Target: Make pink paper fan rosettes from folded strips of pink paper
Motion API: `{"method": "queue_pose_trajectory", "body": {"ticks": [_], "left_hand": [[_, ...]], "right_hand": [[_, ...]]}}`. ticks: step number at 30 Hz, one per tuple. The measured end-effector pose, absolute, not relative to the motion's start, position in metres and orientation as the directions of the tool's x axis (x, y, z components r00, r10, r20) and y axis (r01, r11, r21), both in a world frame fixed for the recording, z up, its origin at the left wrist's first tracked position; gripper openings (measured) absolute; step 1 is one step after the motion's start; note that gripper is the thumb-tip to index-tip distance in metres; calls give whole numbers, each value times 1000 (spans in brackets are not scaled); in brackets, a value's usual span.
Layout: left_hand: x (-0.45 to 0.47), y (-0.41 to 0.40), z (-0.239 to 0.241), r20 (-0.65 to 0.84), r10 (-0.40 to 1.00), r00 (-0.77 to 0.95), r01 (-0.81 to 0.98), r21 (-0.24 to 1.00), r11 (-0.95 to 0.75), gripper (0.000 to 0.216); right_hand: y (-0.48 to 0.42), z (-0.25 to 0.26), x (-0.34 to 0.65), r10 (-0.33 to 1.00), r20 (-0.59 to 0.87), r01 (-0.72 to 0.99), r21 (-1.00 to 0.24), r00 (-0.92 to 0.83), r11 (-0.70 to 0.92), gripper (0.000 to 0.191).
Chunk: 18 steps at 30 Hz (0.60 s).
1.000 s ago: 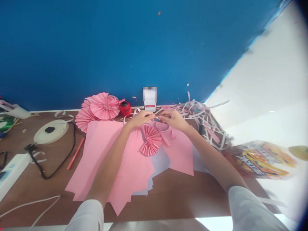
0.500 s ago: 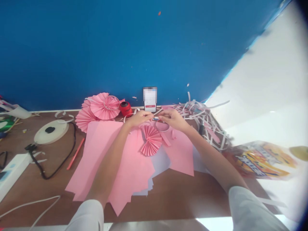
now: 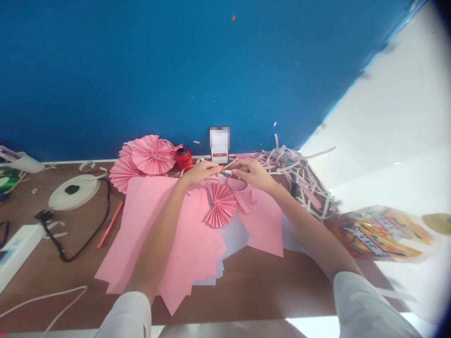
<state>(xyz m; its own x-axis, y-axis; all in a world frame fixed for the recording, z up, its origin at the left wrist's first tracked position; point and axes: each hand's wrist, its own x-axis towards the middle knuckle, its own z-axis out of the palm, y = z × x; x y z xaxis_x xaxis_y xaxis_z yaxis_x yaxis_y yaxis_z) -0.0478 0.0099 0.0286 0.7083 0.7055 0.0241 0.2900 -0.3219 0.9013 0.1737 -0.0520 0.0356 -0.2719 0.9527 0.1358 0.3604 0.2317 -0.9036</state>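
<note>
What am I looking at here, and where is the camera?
There is no machine: a person works with bare hands, and the one camera sits on their head, looking forward and down. The left hand and right hand meet above the brown table, pinching what looks like a thin white strip between them. Under them lie pink paper sheets and a small pleated pink fan. Bigger pink fans and a phone lean by the blue wall; a heap of white paper strips lies to the right.
</note>
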Motion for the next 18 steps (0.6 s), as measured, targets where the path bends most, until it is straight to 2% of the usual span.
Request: {"method": "queue_pose_trajectory", "body": {"ticks": [18], "left_hand": [[-55, 15, 20, 31, 735, 678, 238, 936, -259, 41]], "right_hand": [[-48, 31, 179, 947, 128, 342, -911, -293, 229, 35]]}}
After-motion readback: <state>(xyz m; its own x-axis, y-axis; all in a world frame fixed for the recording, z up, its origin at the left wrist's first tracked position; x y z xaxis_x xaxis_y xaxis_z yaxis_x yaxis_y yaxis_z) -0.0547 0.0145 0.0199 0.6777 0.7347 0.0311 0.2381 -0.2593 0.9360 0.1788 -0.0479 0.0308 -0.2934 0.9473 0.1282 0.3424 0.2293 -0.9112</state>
